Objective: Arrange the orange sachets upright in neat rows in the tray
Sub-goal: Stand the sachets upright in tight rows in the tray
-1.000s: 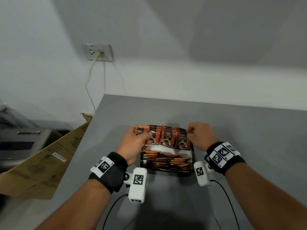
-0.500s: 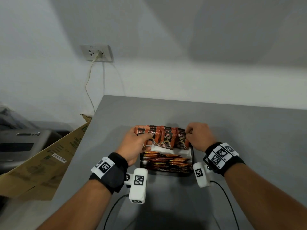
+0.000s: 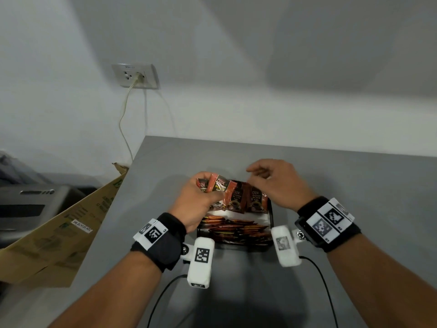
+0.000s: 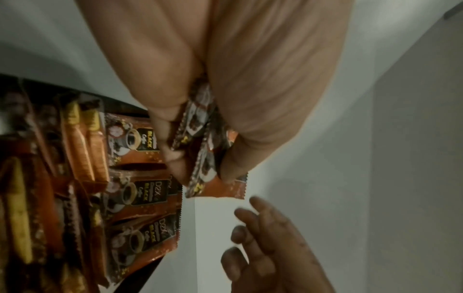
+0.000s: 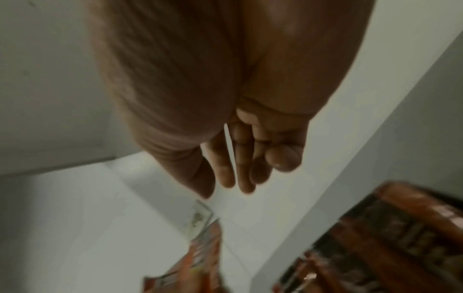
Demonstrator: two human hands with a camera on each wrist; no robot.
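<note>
A black tray [image 3: 270, 223] sits on the grey table in front of me. Several orange sachets [image 3: 236, 229] lie packed on edge in its near half, and a row of orange sachets [image 3: 246, 197] stands upright at its far side. My left hand [image 3: 201, 197] pinches a small bunch of sachets [image 3: 216, 184] lifted at the row's left end, thumb and fingers [image 4: 172, 150] clamped on the sachets' [image 4: 215, 178] lower parts. My right hand [image 3: 272, 178] hovers above the row's right end, fingers [image 5: 240, 174] loosely extended, holding nothing.
The grey table [image 3: 354, 185] meets a white wall behind. A wall socket [image 3: 136, 75] with a plugged cable is up left. Flattened cardboard [image 3: 59, 233] and a grey machine [image 3: 26, 204] lie off the table's left edge. Camera cables [image 3: 321, 280] trail toward me.
The right hand has let go of the row's right end and risen, fingers uncurled. The left hand has lifted a bunch of sachets up at the left end.
</note>
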